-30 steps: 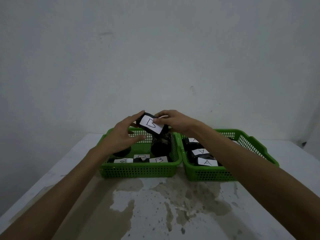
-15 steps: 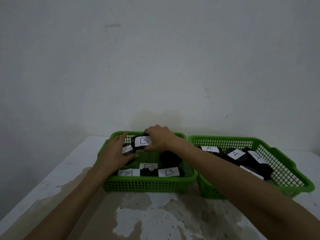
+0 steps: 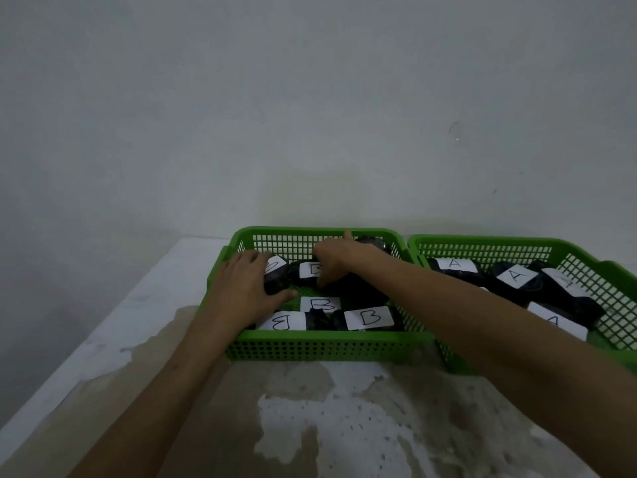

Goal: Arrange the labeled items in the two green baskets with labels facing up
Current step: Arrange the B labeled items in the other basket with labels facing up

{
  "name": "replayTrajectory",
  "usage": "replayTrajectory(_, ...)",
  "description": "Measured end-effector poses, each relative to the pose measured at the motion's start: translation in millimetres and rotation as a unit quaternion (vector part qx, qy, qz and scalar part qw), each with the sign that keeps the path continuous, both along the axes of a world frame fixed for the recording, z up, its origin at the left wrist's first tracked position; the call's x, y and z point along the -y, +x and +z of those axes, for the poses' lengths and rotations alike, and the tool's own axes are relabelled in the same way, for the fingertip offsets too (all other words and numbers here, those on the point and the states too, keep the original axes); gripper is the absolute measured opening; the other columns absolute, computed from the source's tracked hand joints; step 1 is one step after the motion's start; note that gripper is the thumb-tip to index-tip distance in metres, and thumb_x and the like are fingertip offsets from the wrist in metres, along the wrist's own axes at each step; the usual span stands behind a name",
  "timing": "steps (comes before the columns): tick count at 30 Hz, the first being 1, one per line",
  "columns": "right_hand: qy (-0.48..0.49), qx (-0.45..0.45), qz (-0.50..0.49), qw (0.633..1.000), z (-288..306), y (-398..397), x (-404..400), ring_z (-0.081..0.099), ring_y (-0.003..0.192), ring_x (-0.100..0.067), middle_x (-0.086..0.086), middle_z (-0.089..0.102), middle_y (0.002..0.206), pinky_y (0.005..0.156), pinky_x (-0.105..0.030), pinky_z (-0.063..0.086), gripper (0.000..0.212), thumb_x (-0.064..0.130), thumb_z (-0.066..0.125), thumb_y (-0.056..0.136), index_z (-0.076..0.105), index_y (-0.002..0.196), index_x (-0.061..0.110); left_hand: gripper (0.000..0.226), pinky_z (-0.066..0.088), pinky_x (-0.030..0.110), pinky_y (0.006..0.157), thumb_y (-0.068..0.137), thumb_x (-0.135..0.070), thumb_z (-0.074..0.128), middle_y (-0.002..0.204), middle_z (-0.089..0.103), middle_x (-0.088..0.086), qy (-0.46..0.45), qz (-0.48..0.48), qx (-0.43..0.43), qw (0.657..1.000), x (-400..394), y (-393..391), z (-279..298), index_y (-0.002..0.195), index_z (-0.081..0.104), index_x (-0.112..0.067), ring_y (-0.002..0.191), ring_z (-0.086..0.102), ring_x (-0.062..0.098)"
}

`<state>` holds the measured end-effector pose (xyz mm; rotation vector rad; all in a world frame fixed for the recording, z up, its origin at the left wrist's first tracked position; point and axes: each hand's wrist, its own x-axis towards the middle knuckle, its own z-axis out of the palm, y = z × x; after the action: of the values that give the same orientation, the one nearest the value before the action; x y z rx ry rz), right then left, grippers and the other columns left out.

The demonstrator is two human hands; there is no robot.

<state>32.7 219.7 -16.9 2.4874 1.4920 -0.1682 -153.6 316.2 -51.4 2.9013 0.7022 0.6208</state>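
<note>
Both hands were inside the left basket, where the B items lay; the A items sat in the right basket. The left hand curled around a dark item at the far left, its label partly hidden. The right hand pressed on a B item; its grip could not be told. A careless release might roll either item and turn its label sideways, or nudge the front B items askew.

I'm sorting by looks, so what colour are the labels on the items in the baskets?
White, with black handwritten letters, as on the B label; clearest in the head view.
</note>
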Motion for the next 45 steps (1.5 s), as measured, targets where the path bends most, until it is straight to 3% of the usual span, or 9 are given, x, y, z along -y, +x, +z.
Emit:
replayTrajectory(6,0.059,-0.010,0.012,0.998,18,5,17,0.051,0.126,-0.028,-0.006,0.057,0.134,0.111,-0.055,0.022,0.075,0.067,0.063,0.082,0.050,0.134,0.014,0.091,0.039,0.043,0.107,0.070,-0.077,0.060,0.140,0.054,0.005,0.005,0.003,0.000,1.000,2,-1,2,0.141,0.047,-0.022,0.129,0.048,0.025)
replayTrajectory(13,0.160,0.014,-0.003,0.987,75,23,77,0.052,0.125,-0.025,-0.004,0.057,0.137,0.105,-0.045,0.030,0.055,0.050,0.051,0.098,0.049,0.140,0.016,0.092,0.046,0.041,0.098,0.071,-0.084,0.051,0.132,0.061,0.008,0.002,0.007,-0.021,1.000,17,1,15,0.135,0.055,-0.017,0.120,0.056,0.026)
replayTrajectory(17,0.170,0.023,-0.013,0.985,75,24,115,0.056,0.119,-0.025,-0.004,0.062,0.130,0.100,-0.043,0.037,0.046,0.045,0.051,0.098,0.054,0.135,0.016,0.111,0.053,0.041,0.090,0.062,-0.096,0.034,0.124,0.064,0.011,-0.145,-0.037,-0.020,0.989,56,27,21,0.127,0.059,-0.010,0.109,0.060,0.026)
replayTrajectory(25,0.203,0.130,-0.057,0.969,33,1,182,0.055,0.115,-0.033,-0.012,0.059,0.123,0.097,-0.049,0.039,0.033,0.030,0.045,0.100,0.055,0.124,0.009,0.057,0.046,0.028,0.065,0.078,-0.061,0.070,0.102,0.067,0.008,-0.289,-0.036,0.013,0.957,129,101,28,0.107,0.061,-0.013,0.083,0.059,0.022)
replayTrajectory(28,0.243,0.122,-0.066,0.960,29,3,197,0.055,0.115,-0.033,-0.012,0.057,0.126,0.095,-0.048,0.041,0.034,0.025,0.042,0.101,0.054,0.129,0.010,0.072,0.047,0.026,0.059,0.066,-0.072,0.073,0.096,0.066,0.008,-0.334,0.012,0.009,0.942,132,113,29,0.104,0.060,-0.012,0.081,0.062,0.023)
replayTrajectory(31,0.247,0.163,-0.058,0.953,30,8,210,0.056,0.111,-0.033,-0.011,0.059,0.123,0.091,-0.046,0.041,0.032,0.022,0.042,0.100,0.054,0.127,0.010,0.098,0.058,0.034,0.070,0.049,-0.083,0.072,0.102,0.068,0.010,-0.390,0.038,-0.008,0.920,130,122,25,0.115,0.062,-0.011,0.087,0.066,0.025)
replayTrajectory(40,0.290,0.116,-0.068,0.948,45,8,247,0.061,0.103,-0.032,-0.011,0.061,0.119,0.085,-0.042,0.047,0.034,0.031,0.044,0.101,0.056,0.125,0.009,0.061,0.058,0.034,0.071,0.072,-0.035,0.083,0.115,0.067,0.018,-0.506,0.041,0.065,0.859,144,108,53,0.118,0.061,-0.002,0.092,0.066,0.029)
replayTrajectory(42,0.306,0.089,-0.075,0.945,50,6,250,0.063,0.102,-0.031,-0.010,0.062,0.117,0.082,-0.040,0.051,0.038,0.035,0.048,0.099,0.056,0.126,0.010,0.074,0.052,0.027,0.068,0.077,-0.032,0.081,0.130,0.058,0.018,-0.493,0.036,0.087,0.865,150,96,66,0.134,0.047,-0.001,0.100,0.060,0.028)
replayTrajectory(45,0.342,-0.010,-0.097,0.935,62,-3,249,0.061,0.110,-0.028,-0.008,0.064,0.122,0.089,-0.040,0.052,0.053,0.050,0.055,0.094,0.054,0.132,0.012,0.114,0.042,0.038,0.103,0.077,-0.034,0.081,0.157,0.031,0.015,-0.446,0.017,0.108,0.888,160,74,76,0.156,0.002,-0.011,0.135,0.043,0.032)
